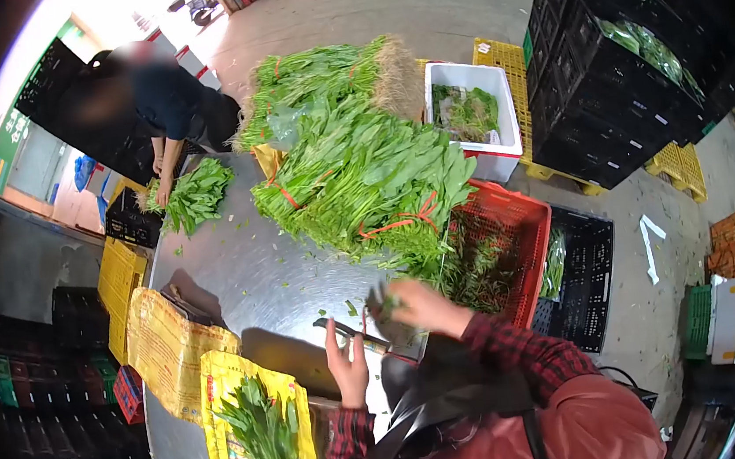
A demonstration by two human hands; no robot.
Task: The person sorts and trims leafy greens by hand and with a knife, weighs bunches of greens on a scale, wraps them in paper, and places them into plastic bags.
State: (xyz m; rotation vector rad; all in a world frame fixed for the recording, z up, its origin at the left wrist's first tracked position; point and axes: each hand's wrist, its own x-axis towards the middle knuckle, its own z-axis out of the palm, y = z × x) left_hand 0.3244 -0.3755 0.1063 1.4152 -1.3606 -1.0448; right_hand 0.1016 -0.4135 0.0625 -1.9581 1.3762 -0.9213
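Note:
My left hand is raised over the near edge of the metal table, fingers stretched out and apart. Just beyond its fingertips is a knife with a dark curved blade; I see no grip on it. My right hand is curled, with a blurred tuft of leafy greens at its fingertips. Ahead of it lie large piled bundles of leafy greens, tied with red bands. To its right, a red crate holds darker, narrow-leaved sprigs.
On the metal table, a yellow bag bears a small bunch of greens, beside a brown paper sack. A co-worker handles greens at the far left. A white foam box and stacked black crates stand right.

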